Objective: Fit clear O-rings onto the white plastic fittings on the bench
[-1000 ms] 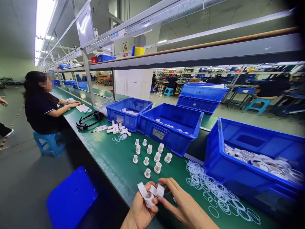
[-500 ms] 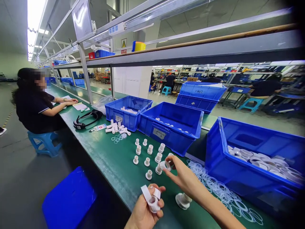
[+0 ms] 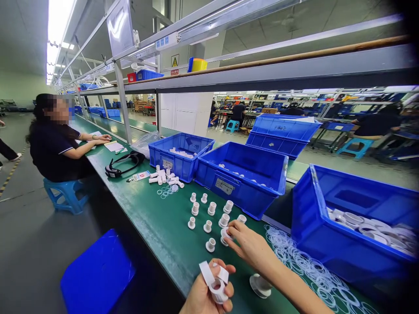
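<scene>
My left hand (image 3: 209, 290) is closed around a small white roll (image 3: 218, 293), and flat white strips stick up from it between thumb and fingers. My right hand (image 3: 248, 244) reaches over the bench, its thumb and fingertips closed on a white plastic ring (image 3: 225, 236) at one of the standing fittings; the fingers partly hide the contact. Around it several white flanged fittings (image 3: 211, 208) stand upright in loose rows. Below my right forearm, partly covered by it, a larger white flanged fitting (image 3: 260, 285) rests on the green bench (image 3: 157, 237).
Blue bins (image 3: 240, 179) holding white parts line the back of the bench. Thin clear rings (image 3: 304, 261) lie heaped at right. White tubes (image 3: 163, 175) and a black headset (image 3: 124, 164) lie farther left. A person (image 3: 59, 144) sits at the bench; a blue stool (image 3: 98, 270) stands nearby.
My right hand has lowered slightly with the ring, which now sits lower at the fitting. My left hand keeps its hold on the roll. The view has shifted a little.
</scene>
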`<action>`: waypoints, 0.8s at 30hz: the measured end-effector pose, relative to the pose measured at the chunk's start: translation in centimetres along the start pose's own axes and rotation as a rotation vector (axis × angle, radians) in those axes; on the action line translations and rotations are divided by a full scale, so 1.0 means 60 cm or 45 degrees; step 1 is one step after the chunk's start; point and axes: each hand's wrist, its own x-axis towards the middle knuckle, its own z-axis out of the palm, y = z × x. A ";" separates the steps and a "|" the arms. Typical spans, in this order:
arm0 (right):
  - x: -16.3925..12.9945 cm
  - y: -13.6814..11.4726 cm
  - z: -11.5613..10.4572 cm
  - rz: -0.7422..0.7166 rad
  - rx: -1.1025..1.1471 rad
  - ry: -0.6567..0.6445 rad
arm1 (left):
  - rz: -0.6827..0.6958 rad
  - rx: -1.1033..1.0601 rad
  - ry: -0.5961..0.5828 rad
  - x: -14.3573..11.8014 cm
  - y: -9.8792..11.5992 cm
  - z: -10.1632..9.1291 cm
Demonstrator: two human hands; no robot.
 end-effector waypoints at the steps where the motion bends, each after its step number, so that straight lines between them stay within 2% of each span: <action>1: 0.000 0.001 -0.002 0.005 -0.006 0.002 | -0.001 -0.002 0.002 -0.001 0.000 0.000; 13: 0.005 -0.010 -0.020 0.025 -0.107 -0.082 | 0.022 0.014 0.034 -0.004 -0.001 0.001; 24: -0.001 0.000 -0.002 0.028 -0.095 -0.073 | 0.075 0.030 0.024 -0.007 -0.002 -0.001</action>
